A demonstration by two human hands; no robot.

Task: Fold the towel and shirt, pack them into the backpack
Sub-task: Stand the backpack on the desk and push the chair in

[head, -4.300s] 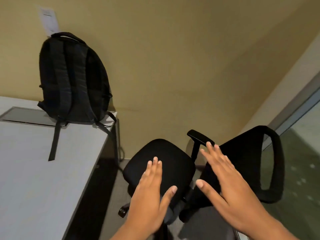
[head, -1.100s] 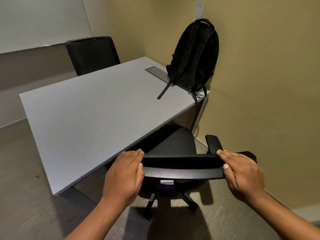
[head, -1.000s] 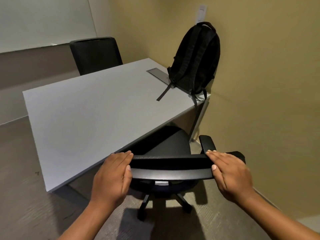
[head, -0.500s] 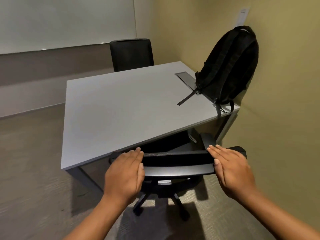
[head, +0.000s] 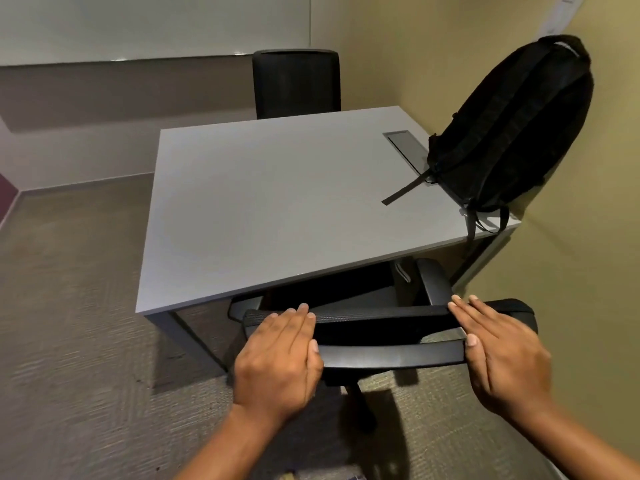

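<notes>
While I look down through the head camera, my left hand point(head: 277, 358) lies palm-down on the left end of the top rail of a black office chair point(head: 388, 336), its fingers point(head: 294, 315) stretched nearly flat over the rail and the thumb hooked against the rail's near face. My right hand point(head: 502, 355) sits on the right end of the same rail, fingers extended and pressed flat along the top, thumb tip touching the rail's near edge. Neither hand is curled into a fist; both rest spread on the chair back rather than wrapped fully around it. The chair's seat is tucked under the near edge of a grey table point(head: 277, 199), with one armrest showing just below the tabletop at right. The black backpack point(head: 512, 126) stands upright on the table's far right corner, leaning against the yellow wall point(head: 581, 271), with one strap trailing across the tabletop and others hanging over the edge. A grey cable hatch point(head: 407, 148) is set into the tabletop just left of the backpack. A second black chair point(head: 296, 83) stands at the table's far side. I see neither towel nor shirt in this view.
</notes>
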